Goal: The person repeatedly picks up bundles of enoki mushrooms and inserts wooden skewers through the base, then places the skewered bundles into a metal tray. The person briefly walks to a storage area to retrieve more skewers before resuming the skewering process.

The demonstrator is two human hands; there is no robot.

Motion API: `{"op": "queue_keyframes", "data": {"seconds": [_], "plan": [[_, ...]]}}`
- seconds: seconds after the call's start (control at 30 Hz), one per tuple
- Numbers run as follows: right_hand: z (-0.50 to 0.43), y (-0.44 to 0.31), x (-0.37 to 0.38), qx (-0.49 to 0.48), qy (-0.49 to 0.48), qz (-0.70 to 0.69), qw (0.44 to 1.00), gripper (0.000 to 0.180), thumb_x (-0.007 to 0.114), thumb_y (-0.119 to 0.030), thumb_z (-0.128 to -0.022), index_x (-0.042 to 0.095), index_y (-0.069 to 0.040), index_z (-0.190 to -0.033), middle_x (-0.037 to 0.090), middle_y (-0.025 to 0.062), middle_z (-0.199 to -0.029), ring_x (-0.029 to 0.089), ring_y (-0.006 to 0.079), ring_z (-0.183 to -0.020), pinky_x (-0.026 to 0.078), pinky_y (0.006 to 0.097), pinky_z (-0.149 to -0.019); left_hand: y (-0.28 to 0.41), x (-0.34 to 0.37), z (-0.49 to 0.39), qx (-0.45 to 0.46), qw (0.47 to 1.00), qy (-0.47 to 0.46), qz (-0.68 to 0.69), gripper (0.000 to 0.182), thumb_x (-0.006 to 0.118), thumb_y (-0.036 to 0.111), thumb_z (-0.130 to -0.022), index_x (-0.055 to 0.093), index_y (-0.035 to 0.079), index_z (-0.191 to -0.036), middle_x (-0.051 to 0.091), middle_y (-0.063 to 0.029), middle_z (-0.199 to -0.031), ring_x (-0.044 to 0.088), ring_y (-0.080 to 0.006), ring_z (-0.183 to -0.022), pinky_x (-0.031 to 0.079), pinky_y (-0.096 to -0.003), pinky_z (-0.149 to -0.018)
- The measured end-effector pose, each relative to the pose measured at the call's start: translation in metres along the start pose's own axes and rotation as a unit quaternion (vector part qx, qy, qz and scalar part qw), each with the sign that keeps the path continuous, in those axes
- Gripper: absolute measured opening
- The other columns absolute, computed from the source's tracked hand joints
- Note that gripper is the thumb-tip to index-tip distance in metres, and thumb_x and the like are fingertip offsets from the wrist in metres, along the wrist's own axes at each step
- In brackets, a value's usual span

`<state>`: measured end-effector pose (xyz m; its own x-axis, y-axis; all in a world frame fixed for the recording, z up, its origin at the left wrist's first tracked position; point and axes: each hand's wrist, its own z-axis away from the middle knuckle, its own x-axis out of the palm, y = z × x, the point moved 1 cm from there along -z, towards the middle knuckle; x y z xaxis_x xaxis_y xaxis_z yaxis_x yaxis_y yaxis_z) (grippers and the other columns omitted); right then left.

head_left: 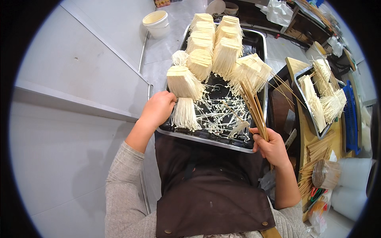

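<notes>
My left hand (158,108) is at the left rim of a black baking tray (205,139). Its fingers are pinched together at the top edge of a small bunch of enoki mushrooms (185,114), with the fingertips partly hidden. A larger cut enoki bundle (183,81) sits just above that bunch. My right hand (269,145) grips a sheaf of bamboo skewers (253,107) over the tray's right front corner. Between its thumb and finger, a single skewer points left, carrying a thin enoki piece (239,129). Loose enoki stems (217,114) litter the tray floor.
Two rows of enoki bundles (201,41) fill the tray's far part. Skewered enoki (251,71) lies across its right rim. To the right, a wooden table (324,142) bears a smaller metal tray (309,111), skewers and scissors (317,193). A white bucket (156,25) stands beyond; a grey wall (74,134) flanks my left.
</notes>
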<state>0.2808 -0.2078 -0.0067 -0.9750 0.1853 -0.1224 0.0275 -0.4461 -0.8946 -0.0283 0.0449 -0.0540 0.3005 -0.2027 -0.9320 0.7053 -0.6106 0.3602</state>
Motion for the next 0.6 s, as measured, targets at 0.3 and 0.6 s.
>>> {"op": "queue_keyframes", "data": {"seconds": [0.3, 0.6], "plan": [[-0.002, -0.003, 0.005, -0.006, -0.02, 0.003, 1.0, 0.024, 0.058, -0.014, -0.101, 0.068, -0.003, -0.12, 0.064, -0.0016, -0.069, 0.045, 0.0019, -0.048, 0.035, 0.0194, -0.044, 0.005, 0.02, 0.0, 0.015, 0.996, 0.006, -0.091, 0.018, 0.065, 0.02, -0.089, 0.071, 0.006, -0.099, 0.07, -0.0147, -0.095, 0.065, -0.0357, -0.093, 0.053, -0.0474, -0.082], [0.006, -0.012, 0.001, -0.021, -0.041, -0.013, 0.999, 0.026, 0.061, -0.018, -0.1, 0.068, -0.006, -0.123, 0.064, -0.0022, -0.072, 0.056, 0.0041, -0.058, 0.042, 0.022, -0.05, 0.034, 0.034, -0.009, -0.104, 0.994, -0.006, -0.034, 0.037, 0.072, 0.029, -0.085, 0.063, 0.0, -0.106, 0.071, -0.0206, -0.097, 0.067, -0.0405, -0.094, 0.055, -0.0496, -0.083]]}}
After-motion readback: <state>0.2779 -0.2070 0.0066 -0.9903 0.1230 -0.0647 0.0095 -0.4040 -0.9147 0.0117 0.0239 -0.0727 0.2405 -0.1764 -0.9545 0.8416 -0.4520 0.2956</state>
